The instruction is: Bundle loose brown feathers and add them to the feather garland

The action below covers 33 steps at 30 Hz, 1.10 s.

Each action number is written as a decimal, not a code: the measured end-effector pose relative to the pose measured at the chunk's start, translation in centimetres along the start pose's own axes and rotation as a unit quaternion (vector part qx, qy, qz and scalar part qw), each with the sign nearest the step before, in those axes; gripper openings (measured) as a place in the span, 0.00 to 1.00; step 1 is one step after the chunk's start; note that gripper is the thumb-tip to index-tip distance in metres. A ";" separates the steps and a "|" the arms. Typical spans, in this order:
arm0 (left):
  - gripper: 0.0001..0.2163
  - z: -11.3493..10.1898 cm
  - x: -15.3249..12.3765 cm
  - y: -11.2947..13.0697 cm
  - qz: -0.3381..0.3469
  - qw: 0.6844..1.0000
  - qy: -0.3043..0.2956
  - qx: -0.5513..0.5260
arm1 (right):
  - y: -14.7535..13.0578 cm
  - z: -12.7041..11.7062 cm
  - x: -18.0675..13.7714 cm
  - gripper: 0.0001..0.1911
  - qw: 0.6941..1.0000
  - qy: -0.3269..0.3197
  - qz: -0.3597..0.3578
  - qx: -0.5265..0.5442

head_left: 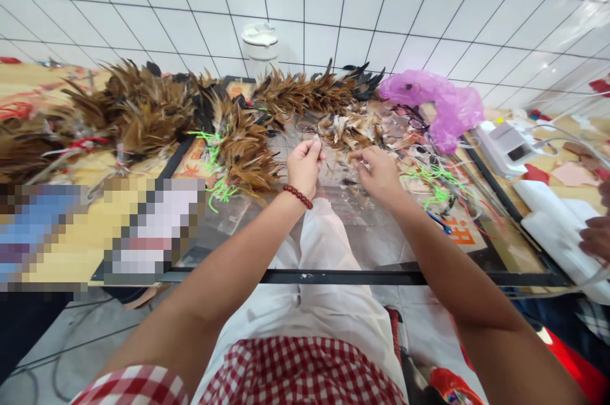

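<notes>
While my left hand [304, 166] is pinched narrow — whether on anything, I cannot tell — my right hand [380, 175] curls beside loose feathers [350, 128] (its grip unclear), and a brown feather bundle [248, 157] lies left of both on the tabletop [376, 230], green strands [222, 191] at its edge.

Shirt [305, 373]: red/white gingham, front in loose folds. Left sleeve [133, 389]: short, same check, ends on upper arm. Trousers [305, 313]: plain white, loose, creased. Left wrist: snug bracelet [298, 197], round dark-red beads, glossy. Left hand [305, 166], right hand [380, 174], forearms [238, 252]: bare.
</notes>
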<state>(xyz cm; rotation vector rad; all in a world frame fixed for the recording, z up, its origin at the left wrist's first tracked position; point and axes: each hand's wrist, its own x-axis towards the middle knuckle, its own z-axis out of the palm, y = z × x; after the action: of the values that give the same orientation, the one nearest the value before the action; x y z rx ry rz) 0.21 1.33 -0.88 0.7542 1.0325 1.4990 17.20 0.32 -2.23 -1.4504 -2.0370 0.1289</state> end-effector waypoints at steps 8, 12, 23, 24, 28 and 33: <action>0.09 0.0 0.1 -0.6 -0.014 1.000 -0.002 0.021 | 0.5 0.0 -0.3 0.11 0.996 -0.022 0.006 -0.081; 0.10 -0.1 0.1 -0.9 -0.002 0.998 -0.027 0.051 | 0.5 0.1 -0.3 0.09 0.993 -0.039 0.017 -0.113; 0.08 0.2 -0.7 -1.2 0.016 0.974 -0.163 0.155 | -0.8 -0.2 -0.1 0.10 0.997 -0.017 -0.062 -0.031; 0.08 0.1 -0.6 -1.3 0.012 0.976 -0.154 0.153 | -0.7 -0.2 -0.1 0.10 0.998 -0.011 -0.063 -0.010; 0.06 0.0 -0.4 -1.4 -0.017 0.982 -0.141 0.128 | -0.6 -0.4 0.1 0.08 0.994 0.022 -0.044 0.097; 0.08 0.0 -0.6 -1.5 -0.068 0.976 -0.185 0.091 | -0.9 -0.4 0.2 0.07 0.981 0.048 0.008 0.190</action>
<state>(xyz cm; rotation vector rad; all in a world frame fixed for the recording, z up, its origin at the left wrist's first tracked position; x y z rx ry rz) 0.98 0.73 -2.20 1.0274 0.9219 1.1020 16.67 0.03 -1.46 -1.2073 -1.8034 0.4233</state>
